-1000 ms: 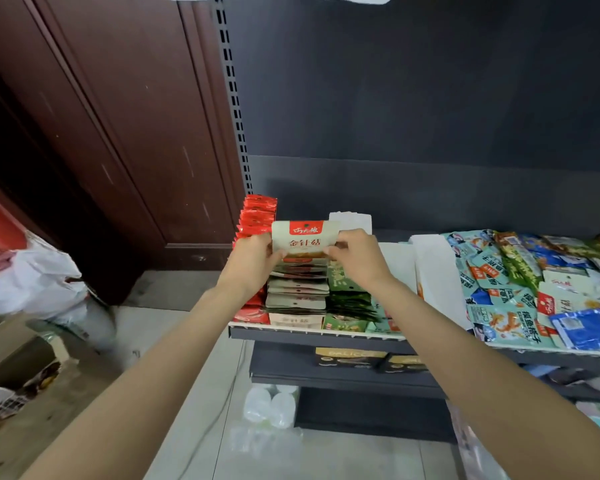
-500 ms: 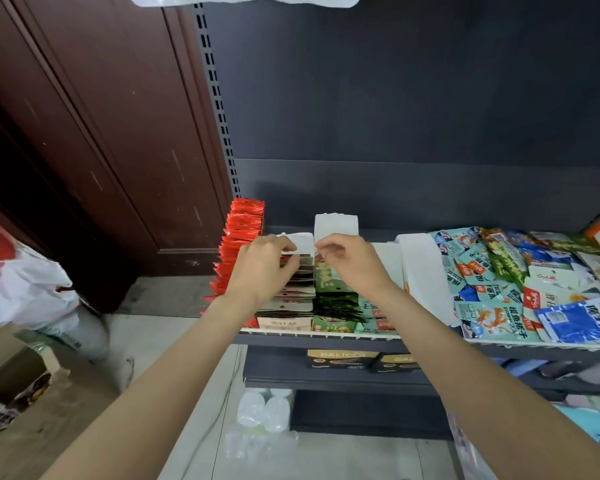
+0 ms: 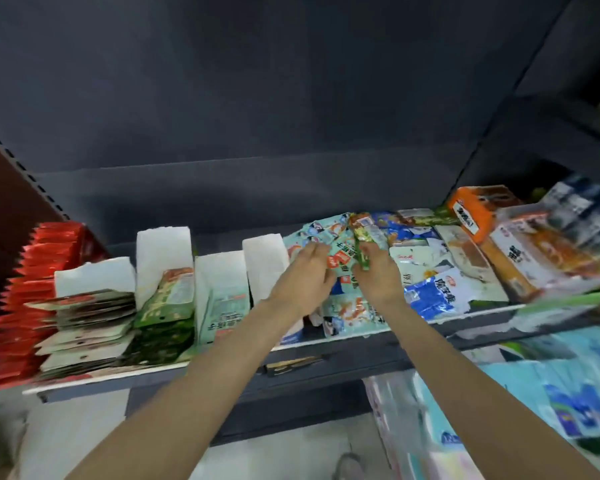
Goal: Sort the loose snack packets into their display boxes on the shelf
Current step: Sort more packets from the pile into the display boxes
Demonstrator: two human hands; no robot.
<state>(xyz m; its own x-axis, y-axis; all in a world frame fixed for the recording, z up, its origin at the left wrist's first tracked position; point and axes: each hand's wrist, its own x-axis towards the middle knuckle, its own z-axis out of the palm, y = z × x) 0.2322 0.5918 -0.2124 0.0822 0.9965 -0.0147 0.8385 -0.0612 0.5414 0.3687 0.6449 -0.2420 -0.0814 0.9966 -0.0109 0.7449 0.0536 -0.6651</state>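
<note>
Now R hand (image 3: 378, 275) pinches green packet (image 3: 362, 259); labels too blurred.

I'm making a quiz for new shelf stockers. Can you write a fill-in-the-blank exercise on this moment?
1. Both hands reach into the loose pile of packets on the ____ part of the shelf.
2. The right hand pinches a thin ____ packet.
3. The row of packets at the shelf's far left is ____.
4. The left hand holds ____.

Missing words: right; green; red; nothing
</note>
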